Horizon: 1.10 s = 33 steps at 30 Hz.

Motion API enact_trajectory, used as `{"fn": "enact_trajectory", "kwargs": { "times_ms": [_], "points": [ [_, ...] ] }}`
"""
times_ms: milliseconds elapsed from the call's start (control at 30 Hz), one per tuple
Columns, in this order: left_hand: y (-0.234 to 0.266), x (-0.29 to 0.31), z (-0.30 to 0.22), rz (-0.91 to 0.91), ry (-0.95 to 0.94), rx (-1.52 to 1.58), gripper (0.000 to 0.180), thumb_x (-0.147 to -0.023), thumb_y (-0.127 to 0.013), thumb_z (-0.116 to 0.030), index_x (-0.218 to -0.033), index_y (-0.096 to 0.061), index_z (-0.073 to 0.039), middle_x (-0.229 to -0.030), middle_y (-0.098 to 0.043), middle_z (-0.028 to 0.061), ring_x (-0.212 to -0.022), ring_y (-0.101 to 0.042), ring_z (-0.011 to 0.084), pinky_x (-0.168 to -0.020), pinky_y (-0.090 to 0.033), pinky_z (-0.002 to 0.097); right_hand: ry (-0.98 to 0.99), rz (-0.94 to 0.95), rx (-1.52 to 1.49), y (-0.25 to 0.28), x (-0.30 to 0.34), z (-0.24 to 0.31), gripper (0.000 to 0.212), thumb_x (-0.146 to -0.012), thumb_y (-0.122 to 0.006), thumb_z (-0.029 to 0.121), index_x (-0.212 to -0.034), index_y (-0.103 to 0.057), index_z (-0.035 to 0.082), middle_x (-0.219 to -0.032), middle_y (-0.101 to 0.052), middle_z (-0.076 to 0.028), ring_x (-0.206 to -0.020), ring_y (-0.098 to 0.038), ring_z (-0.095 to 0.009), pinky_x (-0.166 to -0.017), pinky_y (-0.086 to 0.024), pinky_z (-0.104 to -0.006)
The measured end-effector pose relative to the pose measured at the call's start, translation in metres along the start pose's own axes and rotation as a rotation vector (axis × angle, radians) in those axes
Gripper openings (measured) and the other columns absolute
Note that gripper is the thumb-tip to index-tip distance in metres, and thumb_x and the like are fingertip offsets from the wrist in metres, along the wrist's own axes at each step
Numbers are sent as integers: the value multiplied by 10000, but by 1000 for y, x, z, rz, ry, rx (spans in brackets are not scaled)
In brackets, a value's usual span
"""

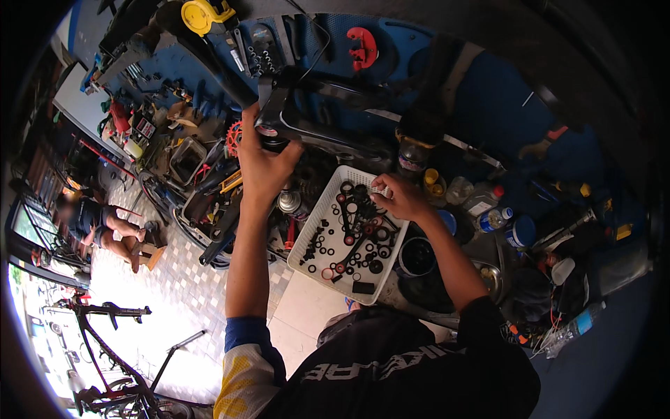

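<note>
My left hand grips the end of a black bicycle frame, thumb and fingers spread around its joint. The frame extends to the right across the bench. Over the far right rim of a white plastic basket, my right hand has its fingers bent and drawn together. What lies between those fingertips, if anything, is too small to make out. Inside the basket are many black rings, small bolts and dark linkage pieces, some with reddish ends. A black rectangular piece lies at its near end.
Bottles, jars and a dark round tub crowd the right of the basket. Tools hang on the blue board behind, near a yellow tape measure. Cluttered tools lie to the left. A person sits at far left, beyond a bicycle.
</note>
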<state>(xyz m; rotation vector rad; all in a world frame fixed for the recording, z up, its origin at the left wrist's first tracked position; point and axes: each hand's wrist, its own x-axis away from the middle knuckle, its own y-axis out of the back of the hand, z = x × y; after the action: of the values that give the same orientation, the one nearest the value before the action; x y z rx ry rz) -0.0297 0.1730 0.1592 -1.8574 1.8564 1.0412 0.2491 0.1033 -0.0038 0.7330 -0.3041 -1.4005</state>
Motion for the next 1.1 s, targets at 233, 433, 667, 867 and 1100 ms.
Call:
{"fn": "enact_trajectory", "kwargs": {
  "times_ms": [233, 433, 667, 867, 1100],
  "points": [
    [-8, 14, -3, -21, 32, 95, 717, -762, -816, -70, -1366, -435, -2, -1129, -663, 125, -1037, -637, 169, -917, -512, 310, -89, 184, 97, -36, -21, -29, 441, -925, -714, 356, -1247, -601, 77, -1071, -692, -136, -966, -695, -299, -817, -549, -415],
    [-20, 21, -12, -43, 55, 137, 727, -770, -825, -40, -1375, -423, -8, -1108, -671, 112, -972, -655, 157, -876, -534, 307, -145, 295, 64, -50, -24, -31, 487, -932, -702, 380, -1299, -583, 81, -1076, -695, -134, -965, -697, -302, -806, -549, -414],
    [-25, 24, -11, -58, 38, 193, 741, -769, -795, -5, -1408, -420, 1, -1133, -643, 109, -965, -644, 149, -841, -544, 290, -26, 131, -255, -44, -20, -15, 375, -985, -653, 230, -1300, -588, 38, -1037, -689, -105, -877, -680, -194, -755, -556, -367],
    [-19, 25, -13, -94, 50, 211, 728, -747, -770, 21, -1397, -442, 4, -1190, -593, 101, -1056, -600, 147, -933, -504, 297, 161, -719, -841, 52, -18, 83, 250, -1002, -601, 133, -1219, -626, 11, -978, -668, -58, -831, -626, -117, -722, -518, -274],
    [-8, 23, -25, -79, 80, 251, 707, -753, -746, 25, -1391, -444, 5, -1141, -600, 83, -1012, -609, 145, -913, -509, 293, 688, -682, 82, 120, -38, 211, 353, -901, -745, 123, -1246, -690, 78, -980, -709, -86, -903, -660, -225, -806, -521, -338]
  ]
}}
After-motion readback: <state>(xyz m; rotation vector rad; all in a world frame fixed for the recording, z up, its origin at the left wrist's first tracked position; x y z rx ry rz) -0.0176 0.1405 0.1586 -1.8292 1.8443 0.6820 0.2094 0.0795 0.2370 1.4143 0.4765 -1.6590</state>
